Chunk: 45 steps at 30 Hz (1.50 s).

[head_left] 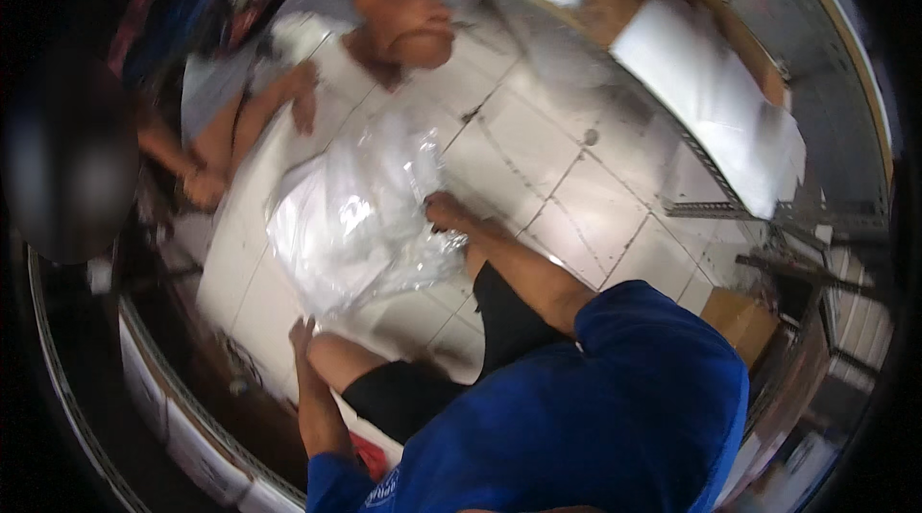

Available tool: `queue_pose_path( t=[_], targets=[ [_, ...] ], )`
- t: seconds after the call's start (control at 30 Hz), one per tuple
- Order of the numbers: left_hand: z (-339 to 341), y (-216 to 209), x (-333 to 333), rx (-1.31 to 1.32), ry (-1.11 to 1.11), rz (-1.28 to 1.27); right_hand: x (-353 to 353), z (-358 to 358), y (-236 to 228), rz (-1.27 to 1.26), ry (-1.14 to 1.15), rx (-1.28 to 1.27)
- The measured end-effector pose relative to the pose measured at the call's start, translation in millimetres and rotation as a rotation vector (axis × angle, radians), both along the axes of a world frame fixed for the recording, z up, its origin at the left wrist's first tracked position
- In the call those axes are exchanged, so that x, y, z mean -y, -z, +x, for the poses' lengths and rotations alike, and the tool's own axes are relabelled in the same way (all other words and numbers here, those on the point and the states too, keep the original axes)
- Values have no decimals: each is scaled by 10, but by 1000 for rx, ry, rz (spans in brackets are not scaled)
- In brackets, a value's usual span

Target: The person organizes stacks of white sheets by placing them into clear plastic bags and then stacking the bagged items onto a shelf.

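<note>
A large clear plastic bag (360, 210) with white contents lies crumpled and shiny on the tiled floor in front of my bent legs. My right hand (444, 212) is closed at the bag's right edge, gripping the plastic. Beside my left knee, close to the bag's near corner, is my left hand (303, 335). Its fingertips point forward and look slightly apart, with nothing visible in them, though blur softens them.
At the far left another person sits, with a hand (204, 188) near the bag. White sheets (706, 100) cover low shelving at the right. A cardboard box (738, 326) stands behind my right shoulder. Metal racks (178, 417) run along the left.
</note>
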State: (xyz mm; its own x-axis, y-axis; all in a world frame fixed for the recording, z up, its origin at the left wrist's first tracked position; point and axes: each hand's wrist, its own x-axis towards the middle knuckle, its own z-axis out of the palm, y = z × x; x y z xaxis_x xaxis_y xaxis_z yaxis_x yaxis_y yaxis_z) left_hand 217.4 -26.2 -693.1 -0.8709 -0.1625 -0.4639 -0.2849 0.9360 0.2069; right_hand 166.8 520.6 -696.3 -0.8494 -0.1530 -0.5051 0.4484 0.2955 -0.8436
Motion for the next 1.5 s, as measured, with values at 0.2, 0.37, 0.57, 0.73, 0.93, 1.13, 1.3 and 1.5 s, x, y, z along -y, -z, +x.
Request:
queue_pose_path(
  t=[0.2, 0.37, 0.57, 0.73, 0.93, 1.13, 1.3, 1.5],
  targets=[
    [-4, -594, -1015, -53, -763, 455, -531, 186, -120, -321, 393, 172],
    [-64, -6, -1125, 45, -841, 617, -735, 474, 330, -520, 581, 173],
    [-155, 440, -1072, 174, -991, 708, -742, 844, -251, -259, 466, 106],
    [-79, 718, -844, 236, -799, 966, -1194, 1275, -523, -95, 575, -23],
    [-124, 276, -1253, -231, -707, 536, -2934, 1561, -1629, 1097, 1318, -753],
    [24, -144, -1497, -411, -757, 982, -3796, 1588, -2628, 1353, 1288, -2],
    [109, -47, -1441, -344, -827, 1019, -4273, 1465, -2523, 1377, 1283, 182],
    [400, -166, -1470, -250, -969, 988, -4126, 1466, -2573, 1350, 1231, 72]
  ],
)
